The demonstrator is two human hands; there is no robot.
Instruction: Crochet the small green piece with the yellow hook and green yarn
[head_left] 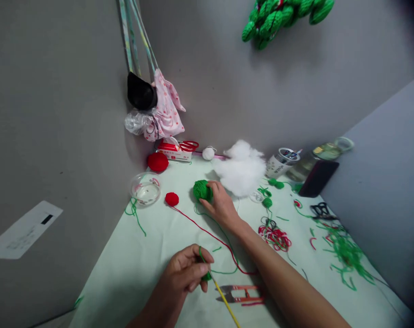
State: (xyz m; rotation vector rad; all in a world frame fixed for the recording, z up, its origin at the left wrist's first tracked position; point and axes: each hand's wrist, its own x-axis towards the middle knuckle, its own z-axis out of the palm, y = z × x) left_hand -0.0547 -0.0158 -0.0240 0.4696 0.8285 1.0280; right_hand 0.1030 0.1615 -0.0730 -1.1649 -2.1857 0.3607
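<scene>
My left hand [189,269] is closed on a small green crochet piece [207,276], mostly hidden by the fingers. A yellow-handled crochet hook [225,300] sticks out of it toward the bottom edge, and a green strand loops over the forefinger. Further off, my right hand [221,205] grips a ball of green yarn [201,190] from its right side. Green yarn trails from the ball over the cloth. Left of it lies a small red yarn ball [171,199] with a long red strand. Thread snips [237,294] lie under my right forearm.
White stuffing [242,168], a pen cup [282,162], a jar [316,159] and a leaning phone [319,178] line the back. A clear bowl [145,189] and large red ball [158,162] stand left. Yarn scraps [350,253] cover the right. Green knitted pieces [278,20] hang above.
</scene>
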